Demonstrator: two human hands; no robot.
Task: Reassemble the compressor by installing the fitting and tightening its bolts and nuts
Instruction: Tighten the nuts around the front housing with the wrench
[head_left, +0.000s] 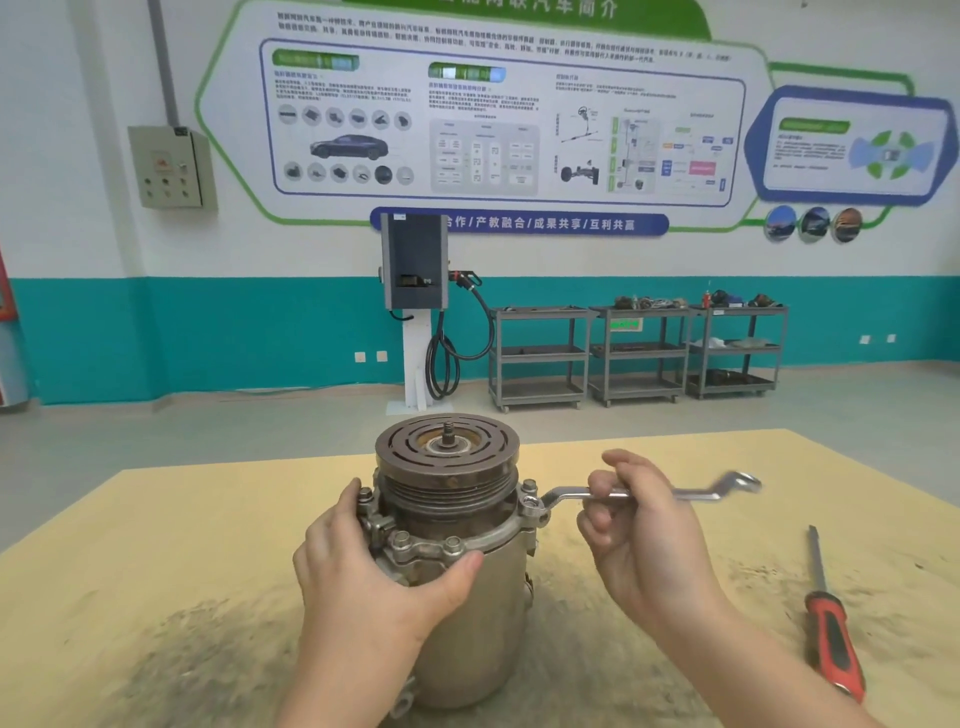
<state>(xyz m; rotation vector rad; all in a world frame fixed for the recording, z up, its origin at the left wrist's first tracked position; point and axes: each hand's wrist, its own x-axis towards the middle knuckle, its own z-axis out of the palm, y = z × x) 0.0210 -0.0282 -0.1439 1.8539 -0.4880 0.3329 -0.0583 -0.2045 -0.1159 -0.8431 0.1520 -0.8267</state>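
The left hand (374, 566), nearest the viewer, was wrapped around the upper body of the compressor (467, 597), thumb across the front flange and fingers curled behind its left side. The bench (156, 571), a large tan surface with dark scuffed patches, carried the compressor upright at its centre, pulley (445, 447) uppermost and a threaded shaft standing from the pulley hub. The right hand (639, 530) gripped the middle of an offset ring wrench (644, 492), fingers curled around the shank; the wrench lay roughly level, its near ring seated on a bolt (531, 503) at the flange's right side and its far ring blurred. Further bolt heads (401, 539) showed along the flange front, just above the left thumb. A screwdriver (831, 623) with a red and black handle lay on the bench well to the right, apart from both hands.
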